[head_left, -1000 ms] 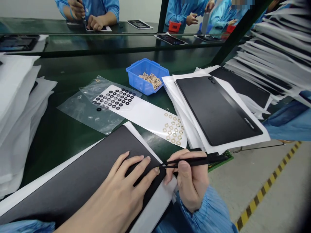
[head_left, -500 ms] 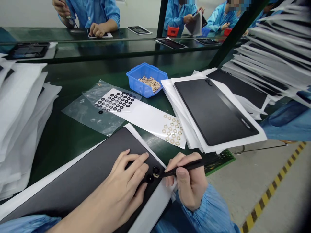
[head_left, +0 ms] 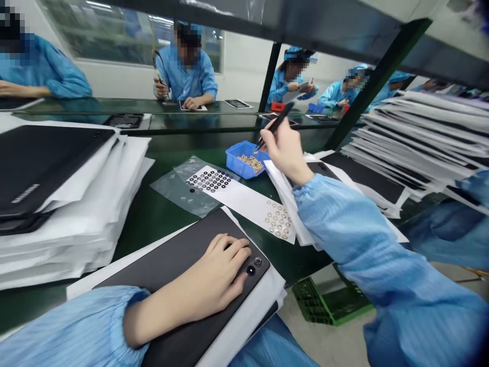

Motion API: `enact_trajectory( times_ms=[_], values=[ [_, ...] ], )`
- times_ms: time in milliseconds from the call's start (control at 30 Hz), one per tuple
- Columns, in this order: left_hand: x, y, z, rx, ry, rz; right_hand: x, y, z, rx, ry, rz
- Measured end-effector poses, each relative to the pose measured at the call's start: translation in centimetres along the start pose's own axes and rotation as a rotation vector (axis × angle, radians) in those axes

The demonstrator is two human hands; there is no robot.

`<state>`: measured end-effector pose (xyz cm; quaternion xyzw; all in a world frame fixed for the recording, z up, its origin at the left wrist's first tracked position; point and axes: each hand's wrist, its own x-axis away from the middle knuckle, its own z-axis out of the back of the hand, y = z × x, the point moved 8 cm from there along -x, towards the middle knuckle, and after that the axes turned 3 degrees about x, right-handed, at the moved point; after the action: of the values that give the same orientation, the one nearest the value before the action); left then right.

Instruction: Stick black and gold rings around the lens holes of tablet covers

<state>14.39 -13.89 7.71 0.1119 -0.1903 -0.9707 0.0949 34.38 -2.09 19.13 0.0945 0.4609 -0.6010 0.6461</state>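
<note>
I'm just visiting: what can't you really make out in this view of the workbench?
From the head camera:
- Tips of the black tweezers in the right hand: too small to tell whether they hold anything.
- Black tablet under the left hand: the hand hides that part.
- Lettering on the left-hand tablet: too blurred to read.
- Sleeved stack at right: cut off by the edge.

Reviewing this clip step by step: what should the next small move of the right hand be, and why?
Probably lower the tweezers held in the right hand into the blue bin and pick up one gold-coloured ring. Their tips are already at the bin's edge, and the left hand rests on the black panel beside its two round openings.
</note>
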Motion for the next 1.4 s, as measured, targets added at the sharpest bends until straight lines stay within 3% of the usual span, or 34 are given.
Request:
enact_trajectory(
  times_ms=[133,233,333,400,467,567,733,867,1000,1233,1400],
  values=[
    [0.1,-0.9,0.7,0.010,0.027,-0.034,-3.0,4.7,-4.9,0.155,-0.255,-0.213],
    [-0.2,-5.3,2.9,0.009,0.130,0.105,-3.3,5.0,-6.0,0.185,-0.317,-0.214],
    [0.8,-12.4,6.4,-0.024,0.309,0.415,-3.2,3.3,-7.5,0.191,-0.355,-0.157],
    [2.2,-16.5,8.2,-0.036,0.391,0.610,-2.7,1.4,-9.5,0.176,-0.400,-0.101],
    [3.7,-19.4,9.1,-0.023,0.418,0.780,-1.5,-1.0,-12.4,0.141,-0.470,-0.034],
    [5.3,-21.6,9.1,0.037,0.407,0.945,0.9,-4.1,-16.7,0.072,-0.586,0.062],
    [6.0,-23.3,7.6,0.261,0.363,1.056,3.4,-5.3,-20.2,-0.015,-0.665,0.118],
    [6.3,-23.9,6.4,0.478,0.278,1.094,3.8,-4.2,-20.4,-0.081,-0.659,0.103],
    [6.0,-23.0,5.3,0.732,0.236,1.079,3.8,-3.6,-20.3,-0.163,-0.642,0.064],
    [4.1,-21.7,4.2,1.101,0.472,0.939,3.1,-2.3,-19.8,-0.305,-0.617,-0.068],
    [4.2,-21.5,4.0,1.184,0.481,0.966,2.8,-1.3,-19.3,-0.392,-0.609,-0.170]
  ],
)
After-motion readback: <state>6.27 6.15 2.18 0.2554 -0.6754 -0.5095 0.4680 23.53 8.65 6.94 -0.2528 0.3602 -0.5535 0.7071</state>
